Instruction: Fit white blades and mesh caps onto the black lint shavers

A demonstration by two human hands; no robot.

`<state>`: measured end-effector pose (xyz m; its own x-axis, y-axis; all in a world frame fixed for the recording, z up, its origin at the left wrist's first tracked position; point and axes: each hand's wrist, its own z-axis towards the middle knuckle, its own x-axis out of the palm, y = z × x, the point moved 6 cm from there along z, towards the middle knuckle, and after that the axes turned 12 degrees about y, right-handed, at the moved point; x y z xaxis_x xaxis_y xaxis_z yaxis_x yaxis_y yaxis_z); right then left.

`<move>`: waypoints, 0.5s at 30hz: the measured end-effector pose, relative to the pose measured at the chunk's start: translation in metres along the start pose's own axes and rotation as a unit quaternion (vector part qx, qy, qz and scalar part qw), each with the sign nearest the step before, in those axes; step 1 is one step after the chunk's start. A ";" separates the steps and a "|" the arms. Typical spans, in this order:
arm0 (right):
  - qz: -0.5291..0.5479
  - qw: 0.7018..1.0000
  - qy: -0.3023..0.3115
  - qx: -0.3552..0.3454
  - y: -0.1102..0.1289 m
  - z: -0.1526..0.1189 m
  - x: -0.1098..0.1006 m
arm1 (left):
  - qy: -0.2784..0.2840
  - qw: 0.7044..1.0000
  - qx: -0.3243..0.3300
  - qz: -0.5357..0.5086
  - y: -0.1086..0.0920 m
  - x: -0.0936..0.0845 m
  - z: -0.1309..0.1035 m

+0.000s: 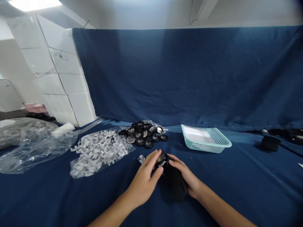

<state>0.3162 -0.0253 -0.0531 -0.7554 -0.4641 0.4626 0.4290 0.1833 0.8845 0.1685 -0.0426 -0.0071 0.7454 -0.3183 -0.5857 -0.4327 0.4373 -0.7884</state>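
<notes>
In the head view, a black object with a rounded, dark body is between my hands, low in the middle. At its upper end sits a small round black part with a shiny inside. My left hand curls its fingers and thumb around that round part. My right hand grips the black body from the right, its fingers partly hidden behind it. A small whitish plastic piece lies just beyond my left fingers. Past it is a pile of round black caps with shiny insides.
On the left, a clear bag of white plastic pieces spills open beside another clear bag. A light-green basket with white paper stands at the back right. White boxes and a blue curtain rise behind.
</notes>
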 end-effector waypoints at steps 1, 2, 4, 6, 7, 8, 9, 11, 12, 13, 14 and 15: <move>0.003 1.000 0.000 -0.004 0.000 0.000 0.000 | 0.009 0.999 0.014 0.043 -0.004 0.002 -0.002; 0.007 1.000 0.002 -0.004 0.001 0.000 0.001 | 0.010 0.997 0.022 0.076 -0.007 0.003 -0.003; 0.014 1.000 0.004 -0.001 0.000 0.000 0.001 | -0.008 0.994 0.031 0.109 -0.010 0.000 -0.004; 0.014 1.000 0.000 0.001 0.000 0.001 0.000 | -0.023 0.993 0.041 0.109 -0.011 -0.005 -0.004; 0.011 1.000 -0.002 0.000 0.000 0.001 0.000 | -0.025 0.993 0.046 0.102 -0.012 -0.007 -0.004; 0.006 1.000 -0.004 -0.001 0.001 0.001 -0.001 | -0.027 0.994 0.050 0.092 -0.012 -0.009 -0.004; 0.001 1.000 -0.004 -0.001 0.001 0.001 0.000 | -0.028 0.995 0.051 0.080 -0.013 -0.011 -0.004; -0.011 1.000 -0.006 -0.003 0.002 0.000 0.000 | -0.026 0.997 0.046 0.062 -0.013 -0.013 -0.004; -0.016 1.000 -0.007 -0.005 0.002 -0.001 0.000 | -0.020 0.997 0.042 0.059 -0.012 -0.012 -0.004; -0.022 1.000 -0.010 -0.007 0.002 -0.002 0.001 | -0.010 0.998 0.037 0.058 -0.012 -0.012 -0.004; -0.030 0.999 -0.014 -0.012 0.002 -0.003 0.001 | 0.000 0.998 0.033 0.059 -0.011 -0.010 -0.004; -0.041 0.999 -0.020 -0.020 0.003 -0.004 0.001 | 0.007 0.998 0.031 0.058 -0.011 -0.009 -0.004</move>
<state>0.3182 -0.0288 -0.0504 -0.8078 -0.4416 0.3906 0.3828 0.1110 0.9171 0.1641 -0.0472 0.0061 0.6845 -0.2742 -0.6755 -0.4835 0.5226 -0.7022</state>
